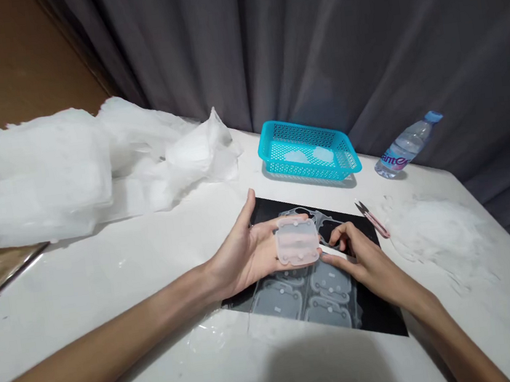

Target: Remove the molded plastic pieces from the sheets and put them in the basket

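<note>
A translucent, rounded rectangular silicone piece [297, 241] lies across the fingers of my left hand [262, 246], which is palm up with the thumb stretched out. Just right of the piece is my right hand [356, 256], its fingers bent and spread apart, with nothing visible between them. The right fingertips are close to the piece's edge. Beneath both hands, a translucent sheet of similar moulded pieces [275, 300] rests on a black mat [382, 315]. Part of the sheet near the mat's back edge has open cutouts. My left hand hides some of the mat.
A turquoise basket [311, 172] behind the mat holds a few translucent pieces. Pink-handled snips [375, 223] lie at the mat's right, near a pile of clear scraps [446, 232]. A water bottle [403, 148] stands back right. White plastic bags [48, 173] fill the back left.
</note>
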`<action>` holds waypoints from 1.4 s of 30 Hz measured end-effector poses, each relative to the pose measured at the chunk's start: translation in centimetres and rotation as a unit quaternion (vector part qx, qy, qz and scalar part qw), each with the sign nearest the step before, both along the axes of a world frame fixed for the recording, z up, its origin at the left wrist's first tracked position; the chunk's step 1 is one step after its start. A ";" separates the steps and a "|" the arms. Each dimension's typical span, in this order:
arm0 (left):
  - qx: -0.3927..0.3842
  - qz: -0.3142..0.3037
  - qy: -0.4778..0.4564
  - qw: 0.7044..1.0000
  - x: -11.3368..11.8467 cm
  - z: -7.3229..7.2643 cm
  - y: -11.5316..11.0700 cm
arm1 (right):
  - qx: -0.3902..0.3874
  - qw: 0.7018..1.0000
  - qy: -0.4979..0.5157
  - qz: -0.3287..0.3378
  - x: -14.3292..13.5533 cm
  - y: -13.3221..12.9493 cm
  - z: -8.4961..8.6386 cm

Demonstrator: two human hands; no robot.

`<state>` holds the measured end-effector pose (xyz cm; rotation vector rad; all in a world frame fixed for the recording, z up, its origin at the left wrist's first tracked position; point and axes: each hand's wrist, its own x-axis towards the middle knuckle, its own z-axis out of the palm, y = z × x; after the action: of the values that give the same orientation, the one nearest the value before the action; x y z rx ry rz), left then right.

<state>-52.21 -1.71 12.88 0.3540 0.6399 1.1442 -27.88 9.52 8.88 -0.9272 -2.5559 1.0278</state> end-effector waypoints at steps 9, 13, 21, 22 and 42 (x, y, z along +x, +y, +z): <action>0.020 -0.016 -0.019 1.000 0.1 -0.4 0.0 | 0.014 0.998 0.035 0.050 -0.3 0.6 -0.3; 0.040 -0.025 -0.019 0.999 0.2 -0.2 -0.2 | 0.168 0.983 0.029 0.060 -0.4 0.9 -0.7; 0.112 -0.064 0.029 0.991 0.4 0.2 -0.9 | 0.301 0.951 0.024 -0.073 0.3 1.9 -1.8; 0.118 -0.069 0.035 0.990 0.5 0.3 -0.9 | 0.299 0.949 0.032 -0.090 0.2 1.8 -1.7; 0.212 0.054 0.546 0.809 -3.5 -2.6 5.6 | 0.293 0.948 0.042 -0.117 -1.4 2.1 -4.4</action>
<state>-55.66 3.86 10.23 1.4407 1.4159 1.1183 -29.32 11.66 4.44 -0.9464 -2.3820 0.2045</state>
